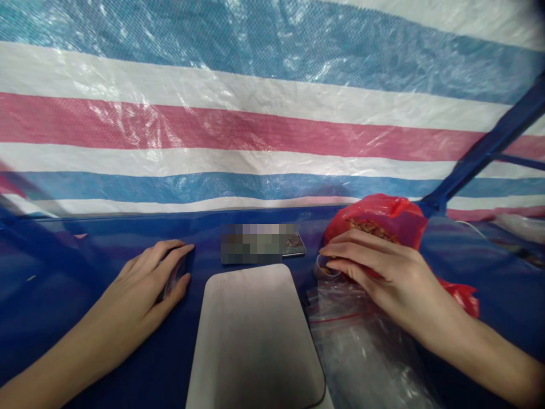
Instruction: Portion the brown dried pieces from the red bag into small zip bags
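My left hand (151, 278) rests on the blue surface at the left, its fingers stretched and thumb apart. Some clear plastic (172, 281) shows under its palm, too covered to name. At the right, my right hand (385, 272) has thumb and fingertips at the rim of a small round cup (326, 270), pinching it. Whether anything else is between those fingertips is hidden. Behind that hand a red plastic bag (409, 213) lies open, with brown dried bits (372, 228) inside. Clear zip bags (357, 341) with a red line lie beneath my right wrist.
Between my hands sits a flat silver plate (255, 335) on a white base, like a kitchen scale. Beyond it lies a phone (294, 244), partly blurred out. A striped plastic sheet (255, 130) hangs behind the blue surface (179, 227). A blue bar (489, 147) slants up at right.
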The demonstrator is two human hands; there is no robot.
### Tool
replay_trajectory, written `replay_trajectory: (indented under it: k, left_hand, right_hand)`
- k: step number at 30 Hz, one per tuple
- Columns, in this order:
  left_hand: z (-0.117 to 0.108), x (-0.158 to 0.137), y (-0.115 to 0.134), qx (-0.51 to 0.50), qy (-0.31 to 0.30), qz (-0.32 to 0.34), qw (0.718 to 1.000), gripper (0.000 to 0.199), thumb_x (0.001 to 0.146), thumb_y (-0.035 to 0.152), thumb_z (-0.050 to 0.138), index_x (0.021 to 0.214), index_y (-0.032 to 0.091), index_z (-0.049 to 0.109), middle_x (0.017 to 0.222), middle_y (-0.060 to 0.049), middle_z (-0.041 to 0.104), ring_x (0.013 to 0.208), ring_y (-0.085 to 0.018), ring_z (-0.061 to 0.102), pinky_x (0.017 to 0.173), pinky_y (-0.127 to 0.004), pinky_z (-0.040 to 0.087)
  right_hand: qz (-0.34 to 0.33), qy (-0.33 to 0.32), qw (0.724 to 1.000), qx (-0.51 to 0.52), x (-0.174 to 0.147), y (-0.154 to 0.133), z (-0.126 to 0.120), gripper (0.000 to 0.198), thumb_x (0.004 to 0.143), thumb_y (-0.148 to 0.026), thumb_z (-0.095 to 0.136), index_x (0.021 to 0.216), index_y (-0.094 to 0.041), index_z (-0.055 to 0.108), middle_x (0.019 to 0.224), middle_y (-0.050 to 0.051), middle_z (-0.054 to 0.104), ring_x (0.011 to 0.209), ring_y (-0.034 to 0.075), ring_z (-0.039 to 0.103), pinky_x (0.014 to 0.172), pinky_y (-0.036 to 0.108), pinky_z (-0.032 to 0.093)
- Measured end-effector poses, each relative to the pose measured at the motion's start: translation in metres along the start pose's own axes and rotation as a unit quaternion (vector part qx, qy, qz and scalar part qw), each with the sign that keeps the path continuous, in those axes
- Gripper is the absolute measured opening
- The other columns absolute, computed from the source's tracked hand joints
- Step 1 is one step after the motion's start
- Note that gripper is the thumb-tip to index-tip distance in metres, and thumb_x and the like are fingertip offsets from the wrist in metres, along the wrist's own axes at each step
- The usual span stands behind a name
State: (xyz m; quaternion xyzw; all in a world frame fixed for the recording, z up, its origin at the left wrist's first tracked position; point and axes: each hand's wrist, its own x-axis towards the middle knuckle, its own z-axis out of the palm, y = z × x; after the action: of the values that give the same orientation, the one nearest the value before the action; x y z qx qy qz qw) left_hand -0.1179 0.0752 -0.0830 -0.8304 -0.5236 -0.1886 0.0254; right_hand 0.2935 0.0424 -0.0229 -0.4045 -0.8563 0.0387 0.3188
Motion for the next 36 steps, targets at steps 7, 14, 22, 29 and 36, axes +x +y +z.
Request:
replay_trajectory:
  k: [7, 14, 22, 29, 36]
  left_hand:
    - [-0.0001, -0.0007, -0.0003, 0.002, -0.002, -0.001, 1.000, 0.054, 0.104, 0.060, 0.043, 0.145, 0.029, 0.058, 0.140, -0.007, 0.065, 0.127, -0.031, 0.064, 0.103, -0.046, 0.052]
    - [-0.0003, -0.0018, -0.0007, -0.002, -0.009, -0.010, 1.000, 0.055, 0.104, 0.062, 0.041, 0.146, 0.029, 0.058, 0.141, -0.008, 0.065, 0.128, -0.031, 0.064, 0.105, -0.046, 0.052]
    - [0.0003, -0.0020, -0.0030, 0.003, -0.009, -0.006, 1.000, 0.056, 0.103, 0.062, 0.042, 0.146, 0.029, 0.058, 0.141, -0.008, 0.065, 0.129, -0.032, 0.064, 0.106, -0.047, 0.052]
    - [0.0023, -0.0022, -0.0044, 0.003, -0.006, -0.002, 1.000, 0.058, 0.102, 0.064, 0.042, 0.145, 0.028, 0.059, 0.140, -0.009, 0.066, 0.128, -0.033, 0.065, 0.106, -0.047, 0.051]
    - [-0.0011, -0.0002, -0.0014, -0.004, -0.024, -0.014, 1.000, 0.061, 0.102, 0.065, 0.040, 0.145, 0.026, 0.058, 0.141, -0.011, 0.064, 0.130, -0.035, 0.063, 0.109, -0.053, 0.050]
  right_hand:
    - [-0.006, -0.011, 1.000, 0.003, -0.0032, 0.0059, 0.0005, 0.019, 0.105, -0.019, 0.064, 0.119, -0.028, 0.073, 0.114, 0.003, 0.077, 0.106, 0.021, 0.075, 0.086, 0.027, 0.060]
    - [0.002, -0.010, 1.000, 0.009, -0.0035, 0.0030, 0.0008, 0.019, 0.105, -0.019, 0.063, 0.118, -0.028, 0.074, 0.115, 0.003, 0.077, 0.104, 0.020, 0.076, 0.086, 0.027, 0.061]
    - [0.003, -0.008, 1.000, 0.008, -0.0047, 0.0014, 0.0002, 0.020, 0.105, -0.019, 0.064, 0.119, -0.028, 0.074, 0.114, 0.003, 0.077, 0.103, 0.021, 0.077, 0.085, 0.028, 0.062]
    - [0.006, -0.010, 1.000, 0.024, -0.0017, 0.0028, 0.0002, 0.017, 0.105, -0.018, 0.062, 0.115, -0.024, 0.074, 0.110, 0.005, 0.076, 0.099, 0.020, 0.075, 0.087, 0.028, 0.059]
    - [-0.001, -0.014, 0.999, 0.029, -0.0029, 0.0045, -0.0029, 0.017, 0.105, -0.018, 0.063, 0.115, -0.026, 0.074, 0.111, 0.005, 0.076, 0.099, 0.020, 0.075, 0.087, 0.029, 0.059]
